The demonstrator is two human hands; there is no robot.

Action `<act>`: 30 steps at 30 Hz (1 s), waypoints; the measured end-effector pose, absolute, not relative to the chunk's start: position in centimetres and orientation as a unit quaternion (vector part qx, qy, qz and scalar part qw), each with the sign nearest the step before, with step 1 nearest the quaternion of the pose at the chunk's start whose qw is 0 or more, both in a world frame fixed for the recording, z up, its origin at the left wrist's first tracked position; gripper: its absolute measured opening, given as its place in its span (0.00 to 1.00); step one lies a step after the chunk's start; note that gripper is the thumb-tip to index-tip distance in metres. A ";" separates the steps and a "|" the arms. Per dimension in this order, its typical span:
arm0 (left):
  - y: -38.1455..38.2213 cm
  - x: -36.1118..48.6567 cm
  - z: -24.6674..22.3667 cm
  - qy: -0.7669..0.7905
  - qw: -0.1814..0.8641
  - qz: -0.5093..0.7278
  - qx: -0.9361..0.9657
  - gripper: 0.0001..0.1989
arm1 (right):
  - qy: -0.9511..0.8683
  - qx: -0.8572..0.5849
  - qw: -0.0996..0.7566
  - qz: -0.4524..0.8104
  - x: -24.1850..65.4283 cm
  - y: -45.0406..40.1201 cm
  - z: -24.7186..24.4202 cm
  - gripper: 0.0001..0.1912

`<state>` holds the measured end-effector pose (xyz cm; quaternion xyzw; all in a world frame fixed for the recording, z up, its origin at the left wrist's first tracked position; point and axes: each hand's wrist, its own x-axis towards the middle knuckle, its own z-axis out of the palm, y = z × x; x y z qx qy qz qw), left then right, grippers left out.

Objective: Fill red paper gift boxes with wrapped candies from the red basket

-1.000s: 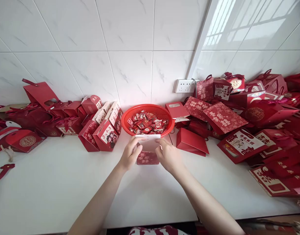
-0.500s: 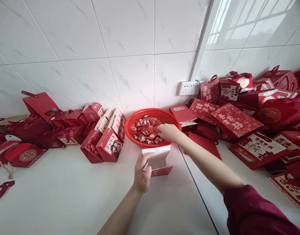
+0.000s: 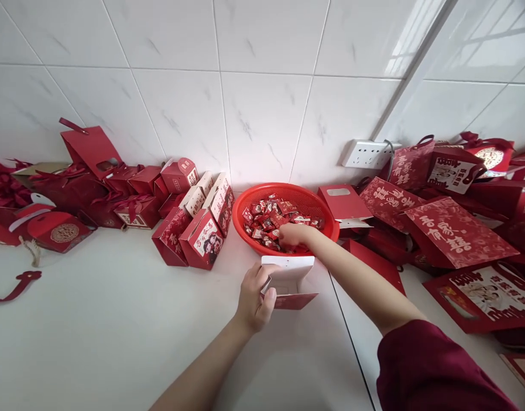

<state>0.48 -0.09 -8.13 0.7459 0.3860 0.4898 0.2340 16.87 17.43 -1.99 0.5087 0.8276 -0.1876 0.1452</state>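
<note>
My left hand (image 3: pixel 254 297) grips an open red gift box (image 3: pixel 290 299) by its left side, thumb in front and fingers behind. The box's white inside faces up, and one flap stands raised at the back. Just behind it sits a red plastic basket (image 3: pixel 328 214) of small wrapped candies (image 3: pixel 265 220). My right hand (image 3: pixel 294 235) reaches into the front of the basket among the candies. Its fingers are curled and pressed together, with the tips hidden, so what they hold cannot be made out.
Red gift boxes (image 3: pixel 202 240) stand left of the basket, and more are piled at the far left. Flat and folded red boxes (image 3: pixel 457 231) heap up on the right. A white power strip (image 3: pixel 367 154) is by the tiled wall. A dark red ribbon (image 3: pixel 16 288) lies at left.
The camera view has turned slightly left and down. My right hand has shifted toward the front of the basket among the candies. The left hand still holds the box.
</note>
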 end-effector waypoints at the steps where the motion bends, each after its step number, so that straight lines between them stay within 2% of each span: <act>1: -0.1 0.5 -8.1 0.383 0.237 0.491 0.746 0.20 | 0.832 0.510 0.125 -0.178 17.2 17.4 -2.0 0.24; 3: 0.0 0.5 -8.1 0.374 0.242 0.495 0.746 0.20 | 0.839 0.511 0.092 -0.163 17.7 17.7 -2.0 0.33; 5: 0.1 0.6 -8.2 0.369 0.245 0.500 0.744 0.20 | 0.839 0.518 0.073 -0.151 18.0 18.2 -2.3 0.38; 11: 0.1 0.6 -8.2 0.352 0.264 0.501 0.745 0.20 | 0.849 0.487 0.123 -0.162 17.1 19.3 -3.6 0.34; 16: -0.5 0.5 -8.0 0.348 0.267 0.499 0.748 0.20 | 0.849 0.464 0.191 -0.167 16.8 19.3 -3.7 0.42; 20: -1.2 0.2 -8.1 0.336 0.262 0.490 0.761 0.20 | 0.857 0.451 0.190 -0.160 17.1 19.1 -3.8 0.44; 23: -1.5 -0.1 -8.2 0.322 0.255 0.476 0.777 0.20 | 0.871 0.441 0.155 -0.151 17.2 18.8 -3.8 0.38; 28: -1.5 -0.3 -8.2 0.300 0.241 0.481 0.787 0.21 | 0.884 0.427 0.104 -0.157 17.1 18.7 -3.4 0.18; 30: -1.4 -0.2 -8.1 0.300 0.241 0.479 0.789 0.21 | 0.886 0.430 0.088 -0.152 17.0 18.8 -3.5 0.13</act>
